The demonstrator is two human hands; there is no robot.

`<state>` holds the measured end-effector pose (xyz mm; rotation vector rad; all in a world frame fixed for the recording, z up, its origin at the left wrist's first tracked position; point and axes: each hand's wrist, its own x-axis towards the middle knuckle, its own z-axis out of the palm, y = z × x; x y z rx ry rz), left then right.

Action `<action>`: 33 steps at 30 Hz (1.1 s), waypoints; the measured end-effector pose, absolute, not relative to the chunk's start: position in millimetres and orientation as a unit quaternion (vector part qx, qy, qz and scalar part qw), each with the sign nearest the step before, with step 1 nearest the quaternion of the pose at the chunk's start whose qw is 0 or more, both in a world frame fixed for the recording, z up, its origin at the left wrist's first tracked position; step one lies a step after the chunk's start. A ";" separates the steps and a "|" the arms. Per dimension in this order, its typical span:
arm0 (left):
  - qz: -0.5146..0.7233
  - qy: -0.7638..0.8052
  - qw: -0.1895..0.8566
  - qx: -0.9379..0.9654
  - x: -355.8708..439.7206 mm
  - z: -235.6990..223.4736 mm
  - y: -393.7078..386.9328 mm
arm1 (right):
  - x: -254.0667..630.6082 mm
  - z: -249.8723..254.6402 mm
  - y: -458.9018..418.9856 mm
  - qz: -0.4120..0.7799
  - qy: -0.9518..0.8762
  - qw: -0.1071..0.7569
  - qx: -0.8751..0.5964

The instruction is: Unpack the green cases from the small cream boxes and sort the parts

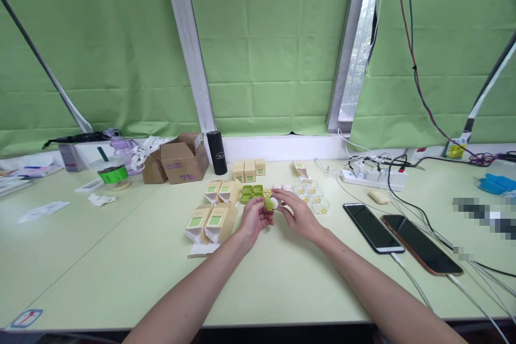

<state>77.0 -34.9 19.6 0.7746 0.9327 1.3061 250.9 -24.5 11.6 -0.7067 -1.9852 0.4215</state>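
though small, green cup [268, 204] in left hand [255, 218]

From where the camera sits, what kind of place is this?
Probably a small packing bench in an office or workshop: open kraft cartons beside green trays, two phones on charging cables, and a loaded power strip along the back.

My left hand [255, 219] holding a small green cup [269, 203], my right hand [297, 214] at the white piece [274, 203] in its opening, green containers [252, 192] just beyond, open cartons [213, 223] left, two phones [373, 227] right.
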 end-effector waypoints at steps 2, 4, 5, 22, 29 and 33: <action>0.552 0.406 0.631 0.365 78.1 19.0 -36.2 | 250.9 10.6 -26.5 0.245 -0.781 0.494 -0.295; 0.539 0.409 0.629 0.384 79.2 18.3 -36.9 | 249.9 10.3 -28.2 0.314 -0.743 0.505 -0.307; 0.537 0.413 0.625 0.387 79.4 18.1 -36.8 | 249.0 10.1 -28.7 0.345 -0.722 0.513 -0.311; 0.589 0.441 0.537 0.412 72.8 19.0 -33.5 | 244.6 8.9 -26.5 0.648 -0.464 0.554 -0.240; 0.611 0.449 0.463 0.458 75.0 20.6 -31.2 | 243.5 5.1 -25.6 0.592 -0.500 0.562 -0.287; 0.615 0.443 0.445 0.477 77.6 20.9 -32.0 | 244.0 7.5 -26.6 0.568 -0.523 0.562 -0.296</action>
